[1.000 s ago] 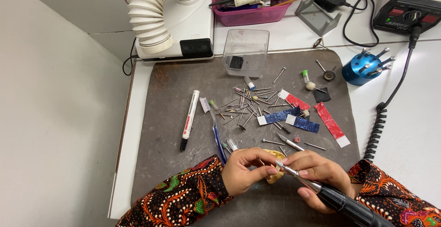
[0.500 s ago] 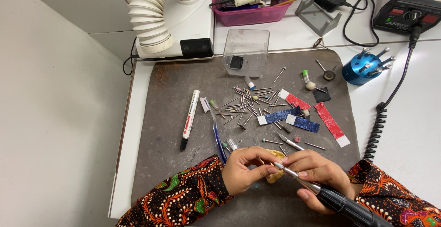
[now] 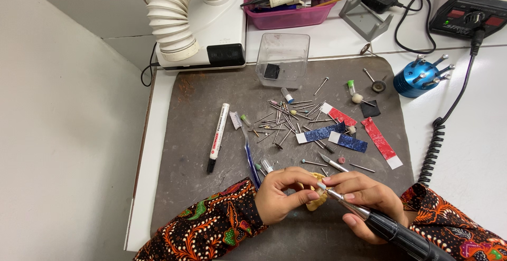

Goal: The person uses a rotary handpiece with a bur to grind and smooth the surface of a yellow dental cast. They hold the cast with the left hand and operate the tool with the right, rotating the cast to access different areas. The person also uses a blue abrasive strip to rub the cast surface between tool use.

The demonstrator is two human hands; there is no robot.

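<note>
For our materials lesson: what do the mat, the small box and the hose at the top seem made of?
Mat: likely rubber, matte dark grey, scuffed. Small box: clear hard plastic, see-through walls. Hose: white ribbed plastic, probably flexible, slightly glossy.

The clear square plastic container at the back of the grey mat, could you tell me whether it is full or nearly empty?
Nearly empty: the clear square plastic container stands upright and open-topped, holding only one small black piece at its bottom.
</note>
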